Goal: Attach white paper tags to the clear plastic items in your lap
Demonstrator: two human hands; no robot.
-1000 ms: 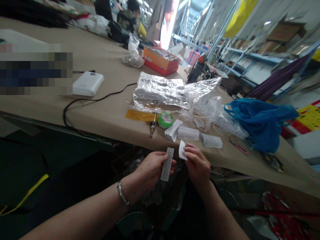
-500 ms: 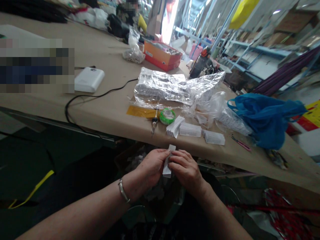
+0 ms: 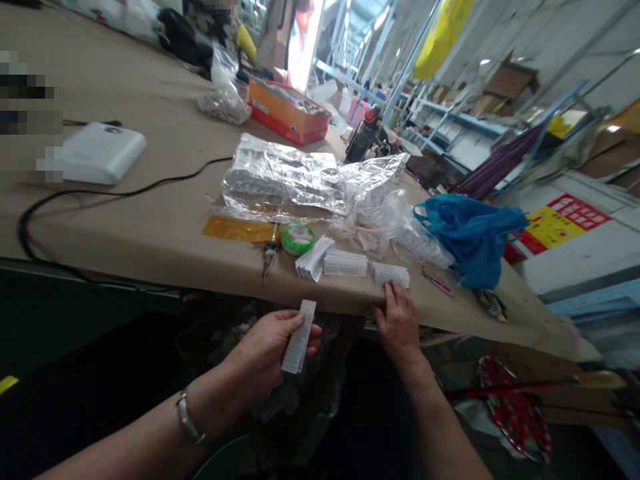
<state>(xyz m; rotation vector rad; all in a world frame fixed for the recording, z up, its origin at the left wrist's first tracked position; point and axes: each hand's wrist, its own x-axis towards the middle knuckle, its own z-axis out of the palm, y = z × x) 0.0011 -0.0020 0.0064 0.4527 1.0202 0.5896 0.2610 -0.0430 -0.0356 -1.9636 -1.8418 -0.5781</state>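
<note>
In my left hand (image 3: 273, 343) are white printed label strips (image 3: 299, 340), pinched between thumb and fingers below the table edge. They look like folded care labels, slightly fanned at the lower end. My right hand (image 3: 399, 320) reaches over the table edge, fingers extended, its fingertips touching the rightmost stack of white labels (image 3: 393, 273). Beside that lie a middle label stack (image 3: 345, 263) and a slanted, fanned stack (image 3: 314, 259). A green-rimmed round container (image 3: 298, 238) and a thin pointed tool with a metal tip (image 3: 269, 260) are left of the stacks.
Clear plastic packaging (image 3: 280, 177) lies behind the labels. A blue bag (image 3: 465, 233), pink-handled snips (image 3: 438, 283) and pliers (image 3: 490, 305) are to the right. A black cable (image 3: 150, 187) crosses the table near a white box (image 3: 105, 152). An orange box (image 3: 287, 110) stands further back.
My right hand has left the strips and moved right to the rightmost label stack. The left hand keeps the strips, now tilted more into view. The camera has turned to the right.
</note>
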